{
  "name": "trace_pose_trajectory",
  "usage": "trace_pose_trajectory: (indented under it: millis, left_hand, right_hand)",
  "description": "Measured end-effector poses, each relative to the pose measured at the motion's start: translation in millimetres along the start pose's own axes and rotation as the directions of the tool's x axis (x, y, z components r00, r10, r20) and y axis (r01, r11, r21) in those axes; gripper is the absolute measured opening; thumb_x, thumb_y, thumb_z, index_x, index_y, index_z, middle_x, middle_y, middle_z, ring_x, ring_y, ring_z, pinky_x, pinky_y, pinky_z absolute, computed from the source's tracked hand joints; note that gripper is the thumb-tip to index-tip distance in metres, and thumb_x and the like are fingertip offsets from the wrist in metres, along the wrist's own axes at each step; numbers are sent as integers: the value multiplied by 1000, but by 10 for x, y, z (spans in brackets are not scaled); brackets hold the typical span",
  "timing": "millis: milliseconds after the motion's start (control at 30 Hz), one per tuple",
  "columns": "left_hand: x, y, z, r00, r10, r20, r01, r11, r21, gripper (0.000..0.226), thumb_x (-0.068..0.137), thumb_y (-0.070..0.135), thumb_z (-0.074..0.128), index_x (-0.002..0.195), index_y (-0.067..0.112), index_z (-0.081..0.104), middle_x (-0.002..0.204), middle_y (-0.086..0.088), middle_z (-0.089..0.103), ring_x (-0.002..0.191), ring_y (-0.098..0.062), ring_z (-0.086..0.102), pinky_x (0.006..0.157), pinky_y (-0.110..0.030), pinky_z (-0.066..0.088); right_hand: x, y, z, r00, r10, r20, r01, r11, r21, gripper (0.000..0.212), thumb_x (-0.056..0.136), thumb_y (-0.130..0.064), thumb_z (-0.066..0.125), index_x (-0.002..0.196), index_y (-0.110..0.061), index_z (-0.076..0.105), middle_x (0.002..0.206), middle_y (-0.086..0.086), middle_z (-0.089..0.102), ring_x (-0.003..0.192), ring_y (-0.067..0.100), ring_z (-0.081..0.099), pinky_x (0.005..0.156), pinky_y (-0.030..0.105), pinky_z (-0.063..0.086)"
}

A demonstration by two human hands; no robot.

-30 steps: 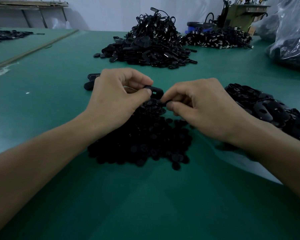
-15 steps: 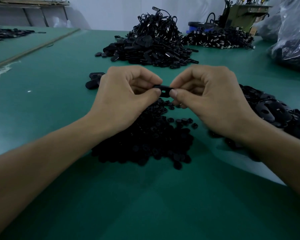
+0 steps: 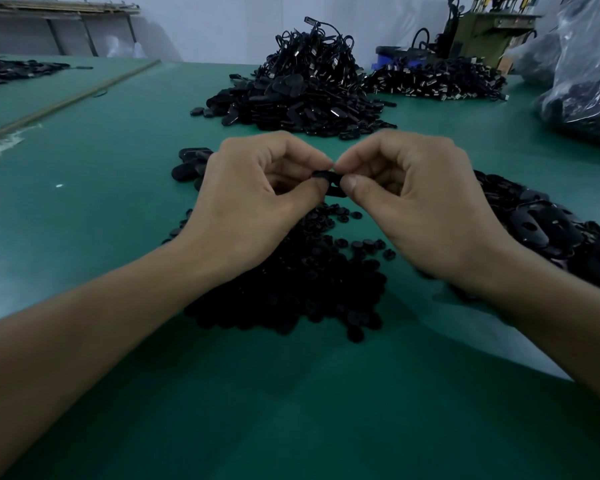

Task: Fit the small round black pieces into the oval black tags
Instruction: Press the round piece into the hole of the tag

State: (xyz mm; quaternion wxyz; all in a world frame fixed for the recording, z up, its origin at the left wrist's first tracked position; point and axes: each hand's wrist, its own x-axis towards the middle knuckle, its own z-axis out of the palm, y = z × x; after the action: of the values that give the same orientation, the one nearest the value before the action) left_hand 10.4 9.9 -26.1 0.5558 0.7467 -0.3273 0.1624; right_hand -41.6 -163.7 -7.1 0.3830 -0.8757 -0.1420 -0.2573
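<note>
Oval black plastic tag [image 3: 333, 191] is held in the air above the table, between the two hands. The person's left hand [image 3: 253, 202] pinches its left end between thumb and forefinger, and the right hand [image 3: 420, 209] pinches the right end the same way. The fingers [image 3: 352, 183] of both hands are curled tight and nearly meet tip to tip over it. Gripping both ends probably steadies the tag while a thumb pushes a round piece into it. The fingertips cover the middle of the tag, so it cannot be told whether a piece is already seated.

The hands work directly over the heap of small round black plastic pieces [image 3: 291, 282], which is spread on the green table [image 3: 118, 150] close to the person. This likely keeps the next piece only a short reach down. Beside the right wrist lies a pile of loose oval black tags with holes [image 3: 551, 230], placed where the right hand could take one without crossing over. A small cluster of black tags [image 3: 191, 164] lies just beyond the left hand. These may be finished ones set down on that side, but their state is too dark to read. Farther back, well apart from the hands, rises a tall mound of black tags with cords [image 3: 302, 91].
</note>
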Motion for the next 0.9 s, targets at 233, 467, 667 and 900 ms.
trace_pose_trajectory:
  millis: [233, 467, 667, 900]
  left_hand:
    - [4, -37, 20, 999, -13, 34, 14, 1000, -24, 17, 81, 22, 74, 87, 37, 70, 81, 13, 75, 77, -7, 73, 76, -31, 61]
    - [12, -13, 28, 998, -35, 57, 36, 999, -31, 16, 83, 23, 71, 90, 37, 68, 82, 14, 74, 75, -6, 71, 73, -27, 56]
    - [11, 0, 46, 994, -63, 92, 62, 998, 18, 14, 85, 26, 65, 92, 38, 64, 84, 19, 71, 81, -3, 69, 82, -32, 57]
    - [19, 19, 60, 999, -37, 37, 34, 997, 70, 15, 85, 28, 66, 91, 40, 59, 84, 15, 69, 83, -4, 68, 75, -27, 55]
  right_hand:
    - [-13, 17, 15, 1000, 16, -12, -16, 999, -42, 22, 90, -13, 70, 85, -29, 56, 76, -8, 65, 74, 8, 64, 67, 33, 55]
    - [-21, -16, 22, 998, 41, -51, -44, 997, -63, 28, 87, -10, 73, 75, -26, 53, 77, 2, 69, 73, 20, 67, 64, 41, 57]
    - [-33, -24, 53, 990, 71, -120, -77, 996, -43, 36, 84, -7, 76, 68, -23, 49, 75, -1, 70, 71, 12, 70, 64, 25, 58]
    - [-50, -41, 81, 988, 47, -146, -45, 999, 17, 45, 84, 3, 73, 63, -24, 45, 73, -2, 70, 73, -5, 69, 61, 9, 51]
